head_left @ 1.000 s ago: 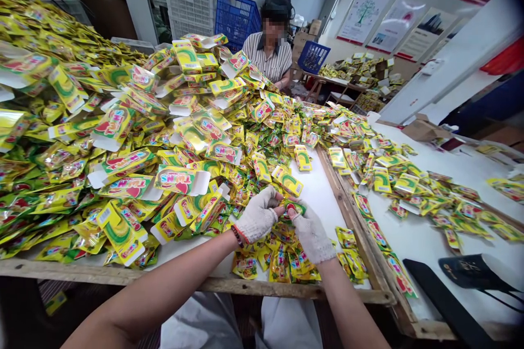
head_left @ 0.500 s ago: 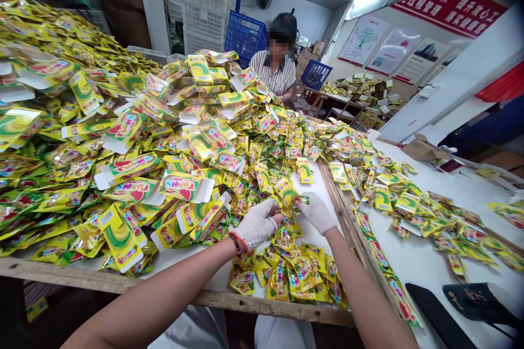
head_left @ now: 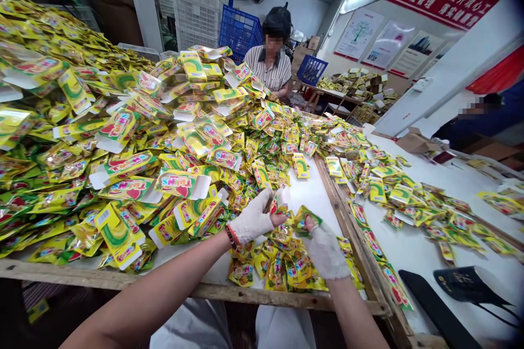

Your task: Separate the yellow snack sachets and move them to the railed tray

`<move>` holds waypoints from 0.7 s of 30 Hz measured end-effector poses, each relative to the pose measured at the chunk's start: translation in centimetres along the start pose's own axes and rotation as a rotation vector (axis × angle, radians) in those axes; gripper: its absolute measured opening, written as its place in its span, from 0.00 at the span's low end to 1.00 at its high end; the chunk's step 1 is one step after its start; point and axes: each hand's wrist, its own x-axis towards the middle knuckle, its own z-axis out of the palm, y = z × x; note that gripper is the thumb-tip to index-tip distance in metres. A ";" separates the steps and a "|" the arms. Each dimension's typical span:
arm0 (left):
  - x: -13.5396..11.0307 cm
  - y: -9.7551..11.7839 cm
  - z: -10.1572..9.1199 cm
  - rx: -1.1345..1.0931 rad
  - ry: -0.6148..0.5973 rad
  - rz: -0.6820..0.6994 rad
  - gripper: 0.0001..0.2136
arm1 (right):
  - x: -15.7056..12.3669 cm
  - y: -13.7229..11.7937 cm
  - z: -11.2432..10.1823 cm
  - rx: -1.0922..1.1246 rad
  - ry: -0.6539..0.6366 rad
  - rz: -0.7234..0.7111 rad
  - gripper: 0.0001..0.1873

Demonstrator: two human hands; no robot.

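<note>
My left hand (head_left: 254, 222), in a white knit glove with bare fingertips, is closed around a small yellow candy box (head_left: 278, 204). The box is tilted and a pale open flap shows at its top. My right hand (head_left: 328, 253), gloved the same way, pinches a shiny green-and-yellow candy packet (head_left: 303, 220) just right of the box and apart from it. Beneath both hands lies a cluster of yellow packets (head_left: 276, 272) near the table's front edge. Left of my left hand, printed boxes with open flaps (head_left: 180, 184) rest on a large heap of packets.
A wooden strip (head_left: 333, 191) divides the white table. Beyond it lie more boxes and packets (head_left: 403, 193), a black phone (head_left: 434, 311) and a dark cup (head_left: 466, 283). A co-worker in a striped shirt (head_left: 268, 71) sits behind the heap. White crates (head_left: 196, 5) stand behind.
My right hand has drawn back toward me with the packet, away from the box. The box in my left hand has turned and shows its pale flap. The view has shifted slightly.
</note>
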 end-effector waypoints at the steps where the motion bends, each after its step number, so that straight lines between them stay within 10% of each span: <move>1: 0.0 -0.2 -0.1 0.171 0.040 0.033 0.17 | 0.1 -0.4 -0.5 0.033 0.065 0.007 0.18; 7: -0.3 -0.9 0.0 0.945 0.032 0.159 0.18 | -0.1 -2.7 -0.9 -0.285 0.180 -0.159 0.19; 16: -0.4 -0.3 0.1 1.109 -0.156 0.186 0.22 | 1.1 -3.7 -1.5 -0.820 -0.196 -0.218 0.11; 21: -0.6 -0.9 0.6 1.095 -0.114 0.146 0.21 | 1.3 -3.3 0.1 -0.968 -0.105 -0.330 0.10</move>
